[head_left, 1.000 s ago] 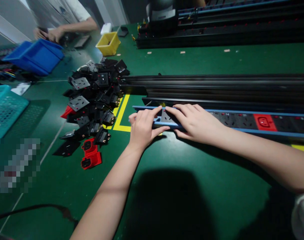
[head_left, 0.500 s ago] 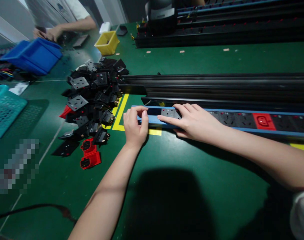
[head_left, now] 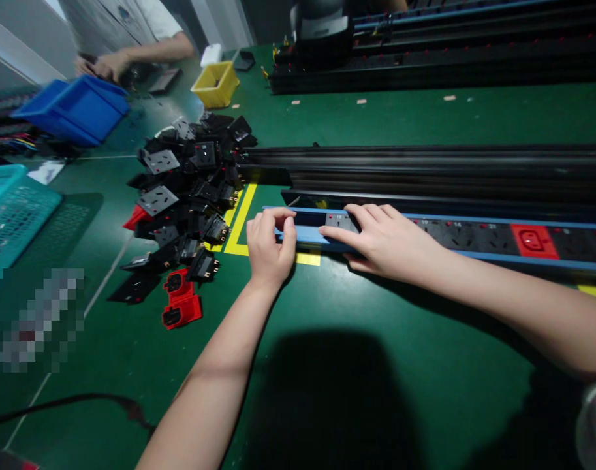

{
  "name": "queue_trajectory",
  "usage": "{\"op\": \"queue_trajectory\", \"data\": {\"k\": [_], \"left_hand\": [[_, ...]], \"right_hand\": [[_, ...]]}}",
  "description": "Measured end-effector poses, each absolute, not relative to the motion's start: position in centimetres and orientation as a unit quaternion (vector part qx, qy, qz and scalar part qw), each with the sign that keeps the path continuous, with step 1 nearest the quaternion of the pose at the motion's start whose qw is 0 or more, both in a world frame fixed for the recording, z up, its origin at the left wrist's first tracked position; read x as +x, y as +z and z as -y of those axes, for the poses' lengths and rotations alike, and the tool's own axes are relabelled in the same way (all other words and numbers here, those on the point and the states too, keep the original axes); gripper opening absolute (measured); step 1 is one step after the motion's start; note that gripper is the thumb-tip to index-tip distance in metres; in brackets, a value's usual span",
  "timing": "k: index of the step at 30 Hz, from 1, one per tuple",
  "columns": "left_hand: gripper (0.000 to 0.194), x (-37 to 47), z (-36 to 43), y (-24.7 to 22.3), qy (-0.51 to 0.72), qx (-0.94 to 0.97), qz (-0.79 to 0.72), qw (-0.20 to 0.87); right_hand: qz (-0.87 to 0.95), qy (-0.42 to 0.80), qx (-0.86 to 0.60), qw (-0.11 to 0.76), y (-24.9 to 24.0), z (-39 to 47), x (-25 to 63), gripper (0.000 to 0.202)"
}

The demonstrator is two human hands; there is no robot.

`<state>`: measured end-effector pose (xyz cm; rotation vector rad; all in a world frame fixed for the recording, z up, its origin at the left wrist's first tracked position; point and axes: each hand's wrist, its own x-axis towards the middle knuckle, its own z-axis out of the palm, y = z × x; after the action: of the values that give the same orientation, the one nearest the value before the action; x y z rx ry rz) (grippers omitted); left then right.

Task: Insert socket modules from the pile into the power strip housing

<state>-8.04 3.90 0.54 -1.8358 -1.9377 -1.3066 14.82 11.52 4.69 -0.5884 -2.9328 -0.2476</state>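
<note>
A long blue-edged rail (head_left: 310,234) lies across the green table, with black socket modules (head_left: 457,234) and one red module (head_left: 534,241) seated in its channel. My left hand (head_left: 272,247) grips the rail's left end, thumb and fingers curled over its edges. Spread over the rail, my right hand (head_left: 386,238) rests on a grey-black socket module (head_left: 337,222), its thumb along the near edge. Between both hands a short stretch of the channel shows bare blue.
Loose black socket modules (head_left: 200,189) are heaped left of the rail, with red ones (head_left: 181,300) nearer. Black rails (head_left: 425,166) lie behind. Blue (head_left: 77,108), yellow (head_left: 217,85) and teal (head_left: 21,215) containers stand left. A person's hands (head_left: 109,65) are at the far left.
The modules in the rail have shifted slightly right relative to its left end, and my right hand has moved slightly right with them. The whole view has also shifted a little.
</note>
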Motion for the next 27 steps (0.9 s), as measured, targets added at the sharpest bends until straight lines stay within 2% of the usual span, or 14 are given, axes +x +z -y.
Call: {"op": "queue_trajectory", "data": {"k": [7, 12, 15, 20, 27], "left_hand": [[0.024, -8.2, -3.9, 0.2, -0.456, -0.589, 0.664, 0.067], [0.026, -8.3, -3.9, 0.0, -0.493, -0.553, 0.669, 0.058], [0.026, -8.4, -4.1, 0.1, -0.531, -0.505, 0.673, 0.099], [0.031, -9.9, -5.0, -0.4, -0.554, -0.410, 0.706, 0.163], [0.046, -11.4, -5.7, -1.1, -0.645, -0.281, 0.709, 0.054]], "right_hand": [[0.972, -0.098, -0.202, 0.070, 4.4, -11.4, 14.7, 0.039], [0.971, -0.124, -0.198, 0.056, 4.4, -11.3, 14.7, 0.040], [0.971, -0.131, -0.192, 0.054, 4.5, -11.2, 14.7, 0.043], [0.970, -0.144, -0.192, 0.040, 4.6, -11.2, 14.7, 0.033], [0.969, -0.151, -0.190, 0.041, 4.5, -11.2, 14.6, 0.031]]}}
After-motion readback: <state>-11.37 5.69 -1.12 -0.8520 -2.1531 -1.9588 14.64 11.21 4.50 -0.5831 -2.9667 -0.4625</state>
